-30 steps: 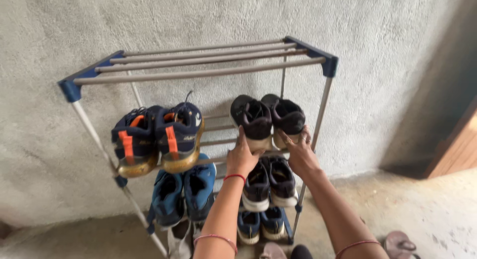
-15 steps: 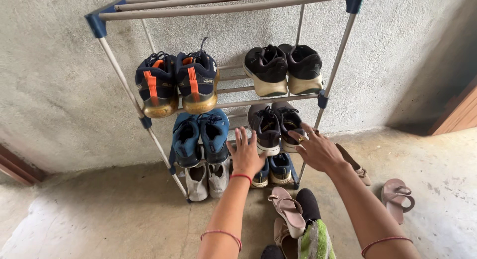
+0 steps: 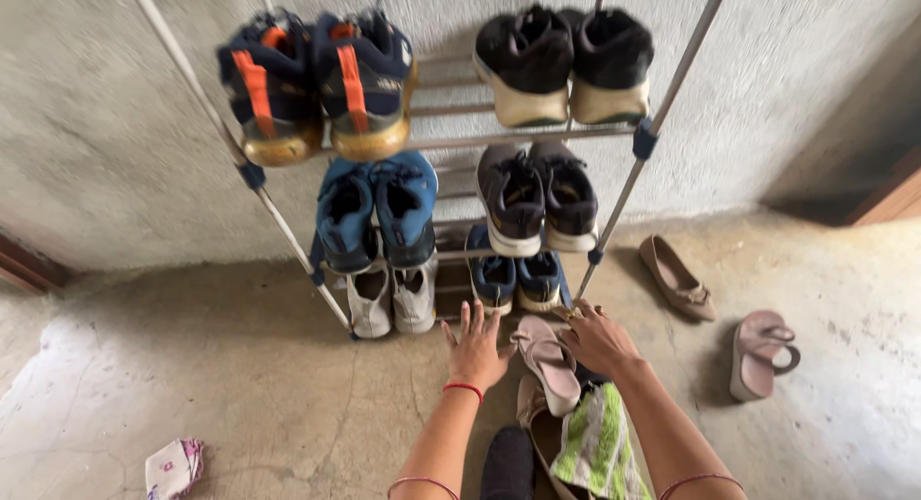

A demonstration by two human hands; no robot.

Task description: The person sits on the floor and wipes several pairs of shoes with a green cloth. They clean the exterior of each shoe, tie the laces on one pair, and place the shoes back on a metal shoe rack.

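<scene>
My left hand is spread open low in front of the shoe rack, fingers apart, holding nothing. My right hand hovers just right of a pale pink sandal that lies on the floor between the two hands; whether it touches the sandal I cannot tell. Both wrists wear thin red threads. The rack holds navy-and-orange trainers and black shoes on the upper visible shelf, blue shoes and black trainers below.
White shoes and blue shoes sit at the rack's bottom. A tan flat shoe and a pink sandal lie on the concrete floor at right. A green-striped cloth is near my legs. A small printed cloth lies at left.
Both hands have come down from the rack's shelves to floor level near the pink sandal. The view has tilted downward, so the rack's top is out of sight.
</scene>
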